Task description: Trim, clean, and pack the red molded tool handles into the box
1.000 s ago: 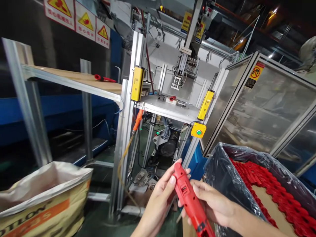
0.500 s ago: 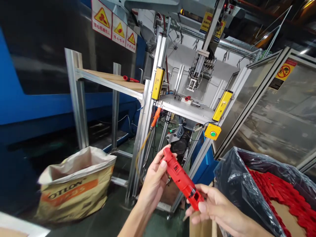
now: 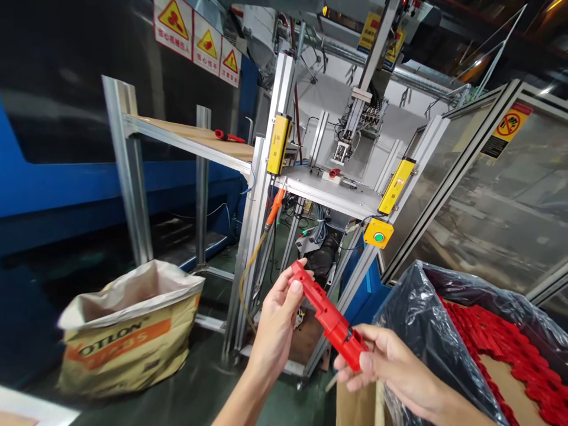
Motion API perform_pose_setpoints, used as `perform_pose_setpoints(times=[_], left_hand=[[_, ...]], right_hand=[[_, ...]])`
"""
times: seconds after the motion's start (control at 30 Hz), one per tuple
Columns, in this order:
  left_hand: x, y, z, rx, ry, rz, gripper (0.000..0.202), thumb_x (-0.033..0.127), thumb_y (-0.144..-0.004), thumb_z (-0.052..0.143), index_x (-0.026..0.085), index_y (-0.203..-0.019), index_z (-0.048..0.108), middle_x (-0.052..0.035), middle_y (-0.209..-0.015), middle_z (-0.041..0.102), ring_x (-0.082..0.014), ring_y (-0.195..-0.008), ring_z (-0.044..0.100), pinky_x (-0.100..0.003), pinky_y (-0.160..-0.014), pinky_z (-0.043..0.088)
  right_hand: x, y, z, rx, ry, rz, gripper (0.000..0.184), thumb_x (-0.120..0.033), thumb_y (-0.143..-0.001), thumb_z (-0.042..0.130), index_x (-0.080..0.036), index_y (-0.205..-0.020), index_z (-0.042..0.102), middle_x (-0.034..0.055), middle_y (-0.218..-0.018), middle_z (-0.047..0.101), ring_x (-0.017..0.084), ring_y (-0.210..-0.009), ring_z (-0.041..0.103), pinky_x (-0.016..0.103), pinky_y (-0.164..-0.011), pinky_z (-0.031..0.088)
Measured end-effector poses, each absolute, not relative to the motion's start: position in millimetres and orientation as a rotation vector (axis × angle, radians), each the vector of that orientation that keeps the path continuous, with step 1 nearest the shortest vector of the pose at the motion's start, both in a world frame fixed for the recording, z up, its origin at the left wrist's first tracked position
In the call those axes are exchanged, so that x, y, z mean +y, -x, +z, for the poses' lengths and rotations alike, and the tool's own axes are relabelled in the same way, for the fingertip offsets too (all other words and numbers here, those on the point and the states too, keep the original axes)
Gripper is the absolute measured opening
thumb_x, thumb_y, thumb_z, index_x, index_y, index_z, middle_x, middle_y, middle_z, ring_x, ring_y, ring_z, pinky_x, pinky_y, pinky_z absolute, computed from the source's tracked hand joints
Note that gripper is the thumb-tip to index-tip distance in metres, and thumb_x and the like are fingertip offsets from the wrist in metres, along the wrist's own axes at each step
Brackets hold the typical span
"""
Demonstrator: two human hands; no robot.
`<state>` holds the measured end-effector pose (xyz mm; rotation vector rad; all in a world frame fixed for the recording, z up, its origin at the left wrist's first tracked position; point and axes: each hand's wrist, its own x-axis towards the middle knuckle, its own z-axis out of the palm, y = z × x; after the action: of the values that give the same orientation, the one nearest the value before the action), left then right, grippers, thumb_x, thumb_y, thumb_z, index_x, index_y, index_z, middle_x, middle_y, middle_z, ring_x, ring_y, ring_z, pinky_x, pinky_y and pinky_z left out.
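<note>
Rolled about its long axis since the earlier frame, the elongated red plastic part (image 3: 327, 319) now showed its stepped side, where its slotted face had been turned to the camera before. It was held aslant in the air, its upper end to the left, between two bare hands. The left hand (image 3: 280, 309) pinched the upper end, thumb across the near side; the right hand (image 3: 385, 365) gripped the lower end, close to a small dark band on the part. Just beyond the right hand stood a large box lined with clear plastic film (image 3: 402, 322), holding rows of red plastic pieces (image 3: 497, 331). Farther ahead, a grey metal worktop (image 3: 310, 184) in an aluminium frame carried a small red piece (image 3: 334, 173) on a white block. A yellow box with a green button (image 3: 378, 234) was fixed at its right corner. To the left, an open-mouthed tan sack with an orange band (image 3: 133, 343) stood on the floor.
</note>
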<state>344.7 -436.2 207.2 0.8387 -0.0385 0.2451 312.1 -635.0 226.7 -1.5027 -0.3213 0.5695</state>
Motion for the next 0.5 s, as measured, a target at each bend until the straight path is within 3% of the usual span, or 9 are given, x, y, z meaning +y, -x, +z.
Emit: perform_pose_setpoints(times=[0.17, 0.3, 0.5], left_hand=[[-432, -338, 202, -0.119, -0.944, 0.244, 0.055, 0.048, -0.08, 0.071, 0.024, -0.129, 0.062, -0.0062, -0.127, 0.069, -0.0238, -0.121, 0.057, -0.031, -0.108, 0.038], [-430, -329, 196, -0.211, -1.078, 0.291, 0.054, 0.05, -0.082, 0.066, 0.027, -0.131, 0.061, -0.0086, -0.129, 0.068, -0.0278, -0.122, 0.058, -0.036, -0.109, 0.039], [-432, -328, 180, -0.348, -1.057, 0.34, 0.053, 0.047, -0.085, 0.064, 0.034, -0.136, 0.054, -0.0082, -0.136, 0.063, -0.0266, -0.113, 0.064, -0.037, -0.106, 0.042]], right_hand=[[-652, -330, 222, -0.482, 2.03, -0.173, 0.046, -0.033, -0.079, 0.075, -0.021, -0.122, 0.066, 0.0076, -0.114, 0.072, 0.021, -0.095, 0.072, 0.034, -0.086, 0.059], [-668, -340, 221, -0.813, 2.218, -0.773, 0.041, -0.023, -0.083, 0.07, -0.022, -0.124, 0.065, 0.0066, -0.116, 0.073, 0.02, -0.097, 0.073, 0.029, -0.086, 0.061], [-672, -339, 229, -1.088, 2.263, -1.148, 0.043, -0.017, -0.088, 0.065, -0.019, -0.13, 0.059, 0.0073, -0.111, 0.074, 0.018, -0.094, 0.073, 0.024, -0.088, 0.059]])
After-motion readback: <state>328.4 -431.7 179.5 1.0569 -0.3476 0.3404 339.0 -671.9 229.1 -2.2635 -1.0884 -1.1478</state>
